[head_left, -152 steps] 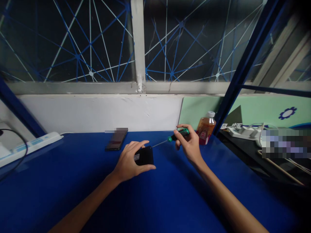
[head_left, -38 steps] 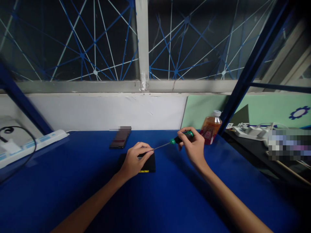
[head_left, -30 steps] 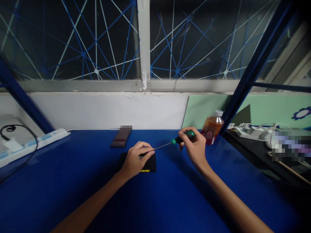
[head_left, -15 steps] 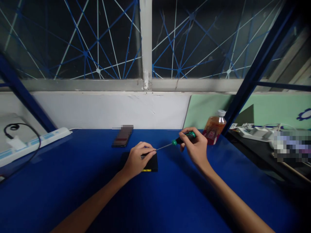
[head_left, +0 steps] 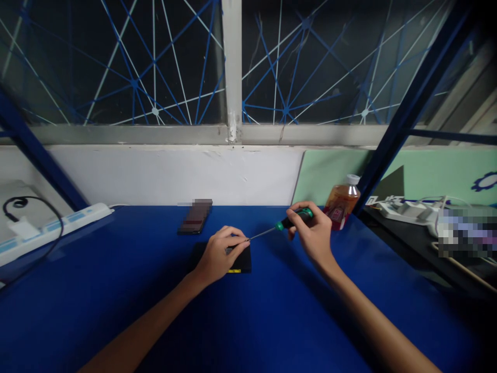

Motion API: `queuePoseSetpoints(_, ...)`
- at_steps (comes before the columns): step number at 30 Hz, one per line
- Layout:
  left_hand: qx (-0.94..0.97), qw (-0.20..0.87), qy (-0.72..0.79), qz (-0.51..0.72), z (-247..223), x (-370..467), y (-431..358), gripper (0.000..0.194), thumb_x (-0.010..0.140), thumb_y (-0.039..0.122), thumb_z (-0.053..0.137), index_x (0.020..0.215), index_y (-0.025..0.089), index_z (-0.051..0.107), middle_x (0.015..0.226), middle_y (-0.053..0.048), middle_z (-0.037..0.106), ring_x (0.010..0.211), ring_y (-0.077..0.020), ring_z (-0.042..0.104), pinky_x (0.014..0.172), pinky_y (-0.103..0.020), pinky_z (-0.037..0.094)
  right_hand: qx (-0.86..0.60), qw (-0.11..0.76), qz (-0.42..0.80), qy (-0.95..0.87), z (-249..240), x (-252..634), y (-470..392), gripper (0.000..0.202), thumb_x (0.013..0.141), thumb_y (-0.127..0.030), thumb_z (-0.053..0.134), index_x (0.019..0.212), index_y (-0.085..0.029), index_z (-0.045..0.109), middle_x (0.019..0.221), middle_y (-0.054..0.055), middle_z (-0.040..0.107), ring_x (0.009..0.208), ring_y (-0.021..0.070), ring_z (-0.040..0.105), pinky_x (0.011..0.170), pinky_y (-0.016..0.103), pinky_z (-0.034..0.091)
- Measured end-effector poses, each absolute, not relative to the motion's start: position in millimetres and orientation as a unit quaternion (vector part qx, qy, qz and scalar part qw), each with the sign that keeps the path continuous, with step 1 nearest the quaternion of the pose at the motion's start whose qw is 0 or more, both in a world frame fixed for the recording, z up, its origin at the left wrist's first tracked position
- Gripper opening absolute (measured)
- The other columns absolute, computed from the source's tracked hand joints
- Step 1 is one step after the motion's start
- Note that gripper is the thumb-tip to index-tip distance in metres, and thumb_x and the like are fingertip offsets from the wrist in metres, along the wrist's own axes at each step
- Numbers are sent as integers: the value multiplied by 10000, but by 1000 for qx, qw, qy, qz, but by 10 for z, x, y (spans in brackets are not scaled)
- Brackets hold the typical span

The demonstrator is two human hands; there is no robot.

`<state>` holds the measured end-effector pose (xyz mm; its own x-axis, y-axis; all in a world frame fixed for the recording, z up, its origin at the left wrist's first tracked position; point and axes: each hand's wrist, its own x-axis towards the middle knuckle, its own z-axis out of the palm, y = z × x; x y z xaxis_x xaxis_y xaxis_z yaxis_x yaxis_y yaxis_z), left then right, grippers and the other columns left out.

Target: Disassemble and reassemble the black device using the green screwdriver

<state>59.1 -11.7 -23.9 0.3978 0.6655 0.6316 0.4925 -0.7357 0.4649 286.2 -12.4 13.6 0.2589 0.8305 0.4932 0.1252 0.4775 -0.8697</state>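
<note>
My right hand [head_left: 312,235] is closed around the green and black handle of a screwdriver [head_left: 264,233], whose thin metal shaft slants down to the left. The shaft's tip meets the pinched thumb and fingertips of my left hand [head_left: 225,252]. Whatever lies between those fingertips is too small to make out. Beneath my left hand is a flat black box-like object [head_left: 245,260] with a yellow strip on its near edge. My hand and wrist cover much of it.
A phone [head_left: 195,217] lies on the blue table [head_left: 248,321] behind my left hand. Behind my right hand stands a drink bottle [head_left: 341,202]. To the left is a white power strip [head_left: 77,220] with a black cable. Cables and adapters [head_left: 411,212] sit on a dark surface at right.
The whole view has shifted very slightly. Both hands and the screwdriver keep almost the same pose.
</note>
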Motion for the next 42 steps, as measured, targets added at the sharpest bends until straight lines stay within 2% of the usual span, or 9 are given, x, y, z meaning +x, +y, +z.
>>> queuePoseSetpoints(10,835,86,346,420,-242,599,-122,183,904,253,575,883,217,754,912,-75,680,860,-205,608,740,-367,509,-430,667,268,-546,159,2871,-130,193,783,-348,669,806,-185,569,515,-52,523,337,108,531,337,234,418)
queuePoseSetpoints(23,835,64,333,433,-224,597,-140,175,896,208,570,897,210,745,910,-75,683,850,-203,619,743,-363,512,-430,664,264,-552,157,2880,-130,193,780,-344,675,799,-180,575,507,-50,525,334,110,534,330,227,408)
queuePoseSetpoints(42,848,-26,321,421,-216,588,-143,135,888,181,590,854,194,720,902,-59,684,859,-201,618,721,-354,474,-436,653,267,-559,118,2858,-112,211,783,-359,683,838,-187,575,476,-60,532,329,111,532,328,217,412)
